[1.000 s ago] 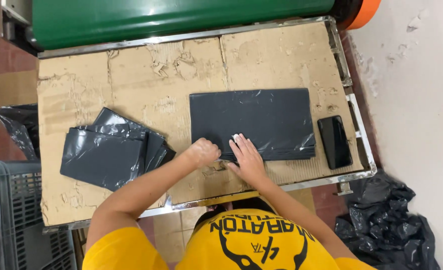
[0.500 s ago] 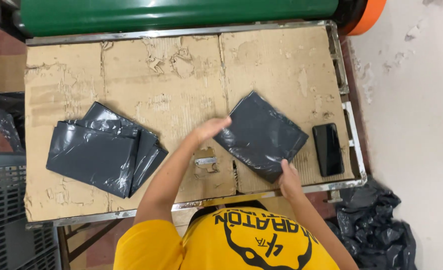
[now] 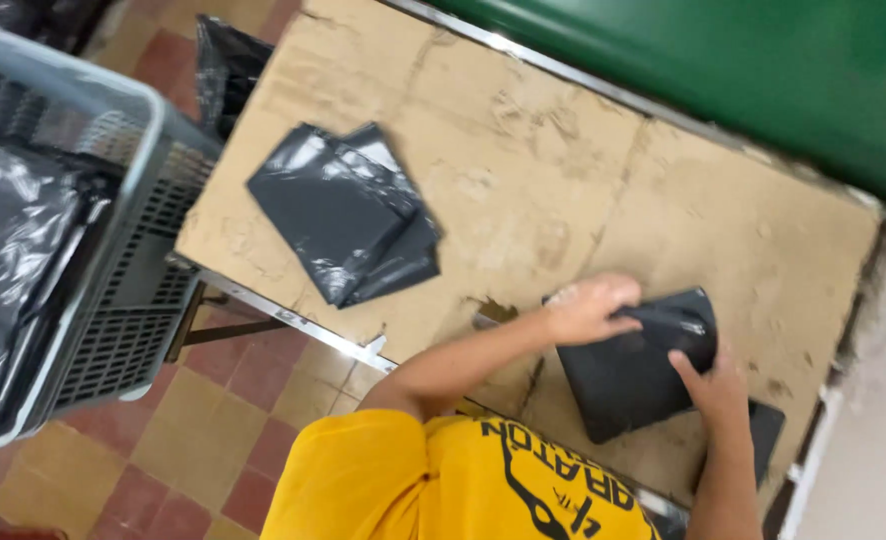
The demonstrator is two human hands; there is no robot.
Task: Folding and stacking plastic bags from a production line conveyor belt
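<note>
Your left hand [image 3: 588, 308] lies on the upper left edge of the folded dark grey plastic bag [image 3: 628, 375], fingers curled together and pressed down on the folded-over top. Whether the fingertips pinch the film or only press it, the picture does not show. Your right hand [image 3: 715, 385] rests on the bag's right side, fingers close together and bent over its edge; it touches the plastic, and a closed grasp cannot be confirmed there either.

The bag lies flat on the cardboard-covered table [image 3: 583, 180], near the table's front edge and toward its right end, turned at an angle to that edge. Its surface is creased and glossy along the top fold.

A flat dark object [image 3: 766, 435] lies just beside the bag on the right, partly hidden by your right forearm; its kind cannot be told from this view.

A stack of folded dark grey bags [image 3: 348, 215] sits on the left part of the table, well apart from both hands, its layers slightly fanned out.

A grey slatted plastic crate [image 3: 128, 290] stands off the table's left end and holds loose black plastic film [image 3: 13, 250]. A green surface [image 3: 723, 70] runs along the table's far side. The floor is tiled in red and tan [image 3: 213, 440].
</note>
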